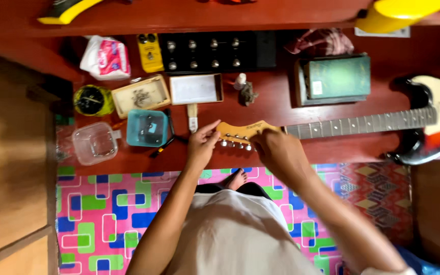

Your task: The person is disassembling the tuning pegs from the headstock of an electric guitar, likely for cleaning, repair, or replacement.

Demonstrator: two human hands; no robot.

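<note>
Maple headstock (240,130) lies flat on our bench (332,102); left hand (202,143) pinches its tip to steady it, right hand (276,153) grasps the tuners' side.

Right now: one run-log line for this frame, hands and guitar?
left hand: fingertips on headstock tip | right hand: over tuners at neck end | guitar: flat on red bench | teal box: left of headstock
</note>
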